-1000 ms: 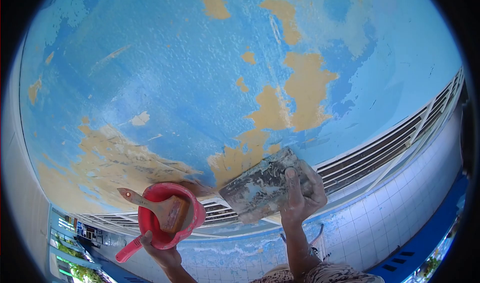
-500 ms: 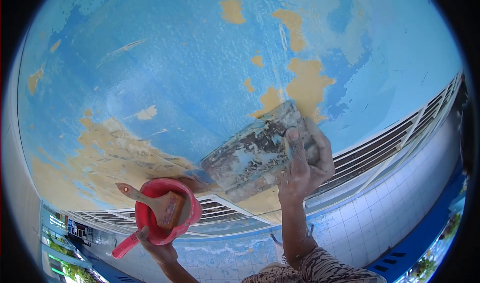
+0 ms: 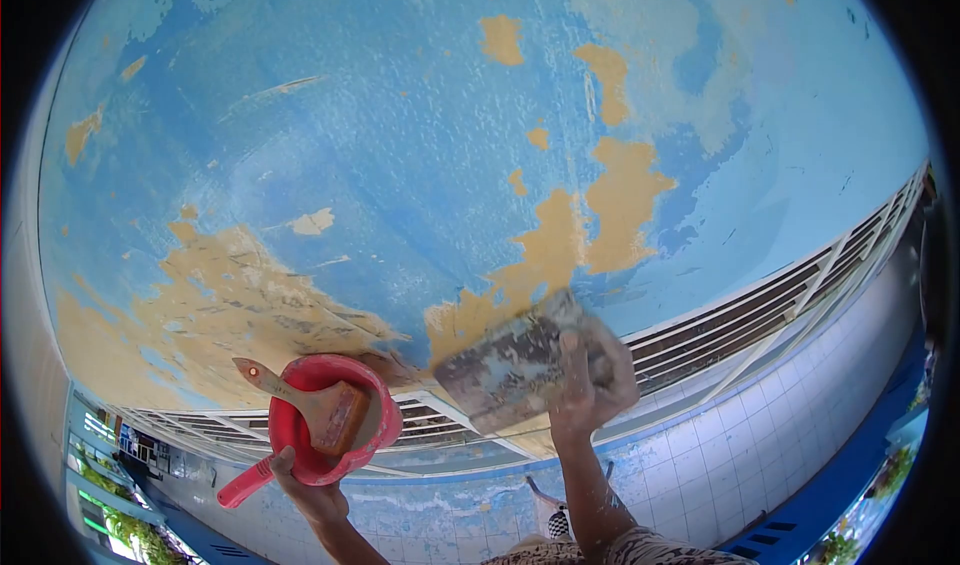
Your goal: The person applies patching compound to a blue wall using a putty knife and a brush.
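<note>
My right hand (image 3: 597, 390) grips a worn, paint-stained rectangular plastering float (image 3: 510, 363), thumb across its near face. The float lies flat against the lower part of a blue painted wall (image 3: 400, 155), just under a bare tan patch (image 3: 545, 240). At the lower left, my left hand (image 3: 305, 480) is closed around the base of the handle of a red plastic dipper (image 3: 287, 430). A wide paintbrush (image 3: 325, 413) rests in the dipper, bristles down inside and its wooden handle jutting over the left rim. Greyish material shows beside the bristles.
Flaking paint and a large tan area (image 3: 230, 295) cover the wall's lower left. White slatted vents (image 3: 760, 310) run along beneath the wall. Farther down are white tiles (image 3: 720, 445) and a blue floor strip (image 3: 810, 500), with plants (image 3: 840, 550) at the bottom right edge.
My right hand has drawn the float downward, showing more tan surface above it. The dipper and brush stay nearly in place in my left hand. The view has shifted slightly.
</note>
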`<action>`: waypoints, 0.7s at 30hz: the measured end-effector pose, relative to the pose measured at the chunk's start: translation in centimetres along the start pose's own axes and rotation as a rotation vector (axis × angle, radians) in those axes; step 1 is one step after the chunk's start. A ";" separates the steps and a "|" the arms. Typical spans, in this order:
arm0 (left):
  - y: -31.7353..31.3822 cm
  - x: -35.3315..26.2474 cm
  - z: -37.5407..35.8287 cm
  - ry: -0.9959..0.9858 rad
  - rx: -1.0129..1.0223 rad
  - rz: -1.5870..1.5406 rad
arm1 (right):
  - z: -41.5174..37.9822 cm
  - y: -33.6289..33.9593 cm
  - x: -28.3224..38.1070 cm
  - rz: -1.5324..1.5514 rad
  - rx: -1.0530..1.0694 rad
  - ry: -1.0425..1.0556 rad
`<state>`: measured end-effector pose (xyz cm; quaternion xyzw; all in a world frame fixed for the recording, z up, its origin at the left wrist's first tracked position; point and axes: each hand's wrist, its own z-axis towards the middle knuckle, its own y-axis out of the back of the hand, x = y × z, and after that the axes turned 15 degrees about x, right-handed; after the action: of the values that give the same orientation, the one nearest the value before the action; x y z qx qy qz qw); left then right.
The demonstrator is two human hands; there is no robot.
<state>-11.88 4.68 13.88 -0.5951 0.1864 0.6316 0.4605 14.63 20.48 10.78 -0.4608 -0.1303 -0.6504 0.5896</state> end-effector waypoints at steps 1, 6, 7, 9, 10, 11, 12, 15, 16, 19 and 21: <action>-0.1 -0.2 -0.2 0.007 0.006 0.015 | 0.9 -0.3 0.9 -0.081 0.021 0.011; -0.6 -0.2 -0.5 0.023 -0.011 0.000 | 0.8 -0.2 0.9 -0.242 0.040 0.102; -1.0 -0.4 -0.4 0.023 -0.029 -0.027 | -0.3 0.0 0.0 -0.229 0.038 0.111; -0.9 -0.3 0.0 0.005 -0.019 -0.028 | -1.7 0.2 -1.7 0.089 -0.009 0.007; -0.8 -0.3 -0.2 0.011 -0.009 -0.021 | -1.3 0.3 0.2 0.023 0.002 -0.125; -0.6 -0.2 -0.3 0.021 -0.012 -0.016 | -0.4 -0.2 0.6 0.017 0.002 -0.136; -0.2 -0.1 -0.3 0.025 -0.008 -0.004 | 0.7 -0.8 0.7 0.025 -0.011 -0.061; -0.2 0.0 0.0 0.013 -0.009 -0.023 | -0.7 0.6 0.5 -0.125 0.029 -0.091; -0.2 0.0 0.0 0.006 -0.024 -0.044 | -1.9 1.0 -0.9 -0.047 0.015 -0.081; -0.3 -0.2 0.0 -0.001 0.001 -0.016 | -1.0 0.6 -1.1 -0.063 0.011 0.035; -0.4 -0.2 0.0 0.006 -0.002 -0.010 | 1.9 -0.1 0.8 -0.251 0.016 0.083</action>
<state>-11.56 4.85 14.19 -0.5983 0.1840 0.6279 0.4625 15.47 21.36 12.40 -0.4087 -0.1679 -0.7366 0.5121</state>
